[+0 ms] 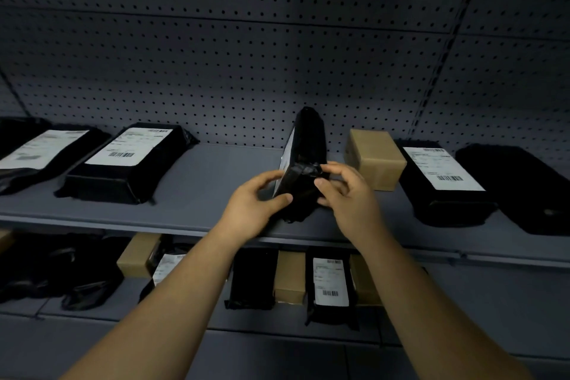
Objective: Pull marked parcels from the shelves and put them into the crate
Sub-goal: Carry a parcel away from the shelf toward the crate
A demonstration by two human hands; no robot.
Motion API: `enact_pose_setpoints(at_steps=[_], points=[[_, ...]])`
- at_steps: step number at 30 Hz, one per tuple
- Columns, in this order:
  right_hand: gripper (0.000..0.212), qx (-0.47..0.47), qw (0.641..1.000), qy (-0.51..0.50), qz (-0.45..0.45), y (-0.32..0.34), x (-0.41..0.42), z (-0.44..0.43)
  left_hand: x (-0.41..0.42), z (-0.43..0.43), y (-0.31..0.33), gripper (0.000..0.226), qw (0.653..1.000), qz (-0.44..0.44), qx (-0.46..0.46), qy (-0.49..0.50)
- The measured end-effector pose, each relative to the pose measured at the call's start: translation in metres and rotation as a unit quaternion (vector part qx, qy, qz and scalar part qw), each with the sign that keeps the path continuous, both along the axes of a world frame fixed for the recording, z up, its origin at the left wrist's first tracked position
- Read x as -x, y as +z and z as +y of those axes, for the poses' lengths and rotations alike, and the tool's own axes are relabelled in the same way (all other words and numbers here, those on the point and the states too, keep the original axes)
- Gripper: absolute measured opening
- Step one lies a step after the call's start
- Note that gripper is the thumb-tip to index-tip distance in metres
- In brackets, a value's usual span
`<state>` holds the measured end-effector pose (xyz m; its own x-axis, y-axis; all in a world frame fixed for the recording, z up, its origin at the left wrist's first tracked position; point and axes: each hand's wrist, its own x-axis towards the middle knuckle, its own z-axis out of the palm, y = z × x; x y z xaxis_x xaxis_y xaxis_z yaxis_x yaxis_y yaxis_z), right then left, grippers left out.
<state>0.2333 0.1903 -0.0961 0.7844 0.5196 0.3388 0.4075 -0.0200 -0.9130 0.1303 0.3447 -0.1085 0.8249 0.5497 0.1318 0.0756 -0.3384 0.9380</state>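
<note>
A black wrapped parcel stands on its long edge on the grey upper shelf, its white label facing left and seen only edge-on. My left hand grips its near end from the left, thumb across the front. My right hand holds the same end from the right, fingers curled round the black wrap. No crate is in view.
Flat on the same shelf lie labelled black parcels, a brown box and an unlabelled black parcel. The lower shelf holds more black parcels and brown boxes. Pegboard backs the shelves.
</note>
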Motion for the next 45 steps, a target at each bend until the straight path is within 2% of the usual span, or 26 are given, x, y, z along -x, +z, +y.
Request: enact_pose_setpoints(at_steps=[3, 5, 9, 12, 14, 19, 22, 26, 30, 32, 36, 39, 45], points=[[0.016, 0.051, 0.995, -0.052, -0.074, 0.004, -0.002, -0.014, 0.0, -0.004, -0.012, 0.048, 0.999, 0.016, -0.038, 0.01], [0.017, 0.066, 0.992, -0.069, -0.082, 0.009, -0.005, -0.021, -0.002, -0.009, -0.015, 0.046, 0.999, 0.022, -0.045, 0.017], [0.011, 0.072, 0.994, -0.077, -0.015, 0.018, -0.007, -0.027, -0.007, -0.015, -0.013, 0.047, 0.997, 0.024, -0.072, 0.027], [0.028, 0.106, 0.989, -0.096, -0.024, 0.017, -0.004, -0.023, -0.007, -0.018, -0.012, 0.047, 0.996, 0.022, -0.084, 0.031], [0.032, 0.113, 0.988, -0.106, -0.026, 0.014, -0.003, -0.019, -0.006, -0.018, -0.011, 0.046, 0.996, 0.014, -0.08, 0.039], [0.02, 0.103, 0.99, -0.066, 0.075, 0.0, -0.003, -0.014, 0.003, -0.006, -0.004, 0.042, 0.991, -0.003, -0.119, 0.063], [0.027, 0.099, 0.985, -0.059, 0.128, -0.008, -0.001, -0.008, 0.008, 0.001, 0.002, 0.042, 0.989, 0.012, -0.142, 0.048], [0.032, 0.133, 0.981, -0.077, 0.116, -0.01, 0.001, -0.008, 0.009, -0.001, 0.002, 0.048, 0.987, 0.011, -0.157, 0.019], [0.03, 0.195, 0.976, -0.085, 0.036, -0.016, -0.001, -0.014, 0.007, -0.002, -0.001, 0.046, 0.988, 0.011, -0.152, 0.026], [0.026, 0.198, 0.976, -0.072, 0.052, -0.016, -0.004, -0.014, 0.006, -0.002, -0.003, 0.049, 0.989, 0.012, -0.139, 0.039], [0.039, 0.195, 0.977, -0.058, 0.067, -0.013, -0.011, -0.018, 0.006, -0.002, -0.004, 0.056, 0.992, 0.011, -0.114, 0.056], [0.042, 0.202, 0.975, -0.039, 0.087, -0.012, -0.017, -0.02, 0.006, 0.003, -0.004, 0.051, 0.993, 0.045, -0.096, 0.057], [0.025, 0.217, 0.97, 0.007, 0.11, -0.005, -0.024, -0.02, -0.002, 0.001, 0.002, 0.046, 0.992, 0.078, -0.086, 0.04]])
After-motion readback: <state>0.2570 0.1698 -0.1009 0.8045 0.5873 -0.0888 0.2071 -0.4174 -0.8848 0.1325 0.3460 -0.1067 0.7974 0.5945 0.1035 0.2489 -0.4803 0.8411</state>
